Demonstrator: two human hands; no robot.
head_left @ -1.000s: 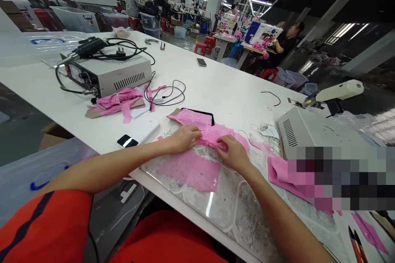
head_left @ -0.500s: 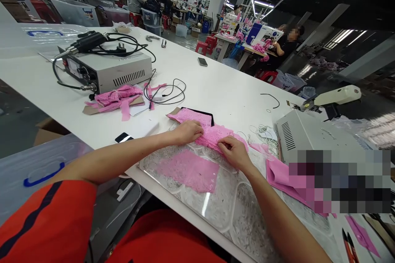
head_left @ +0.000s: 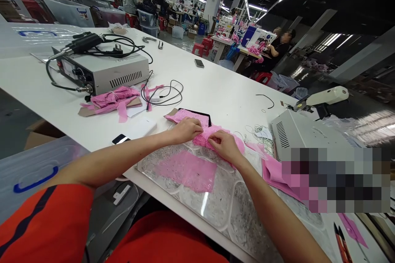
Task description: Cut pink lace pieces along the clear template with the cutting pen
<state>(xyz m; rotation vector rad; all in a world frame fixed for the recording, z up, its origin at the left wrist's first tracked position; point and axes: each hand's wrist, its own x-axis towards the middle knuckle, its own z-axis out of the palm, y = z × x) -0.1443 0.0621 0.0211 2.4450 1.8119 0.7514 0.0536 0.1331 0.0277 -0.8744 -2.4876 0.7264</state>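
Both hands are at a bunch of pink lace fabric (head_left: 202,140) at the far edge of a clear glass-like sheet (head_left: 216,213). My left hand (head_left: 189,129) has its fingers closed in a pinch on the lace's left part. My right hand (head_left: 226,144) pinches the same lace a little to the right, thumb and forefinger together. Nearer to me, a flat pink lace piece (head_left: 188,170) lies on the sheet. Behind my left hand, more pink lace (head_left: 193,117) lies over a dark-edged tablet-like object (head_left: 210,120).
A grey machine box (head_left: 120,76) with a black handpiece (head_left: 83,43) stands at the left, beside a pink fabric bundle (head_left: 114,99) and black cable (head_left: 173,98). At the right are another grey box (head_left: 296,131), folded pink fabric (head_left: 273,172) and red pens (head_left: 341,242). People work farther back.
My right hand has shifted left along the lace, closer to my left hand. My left hand stays on the fabric. The whole view has turned slightly.
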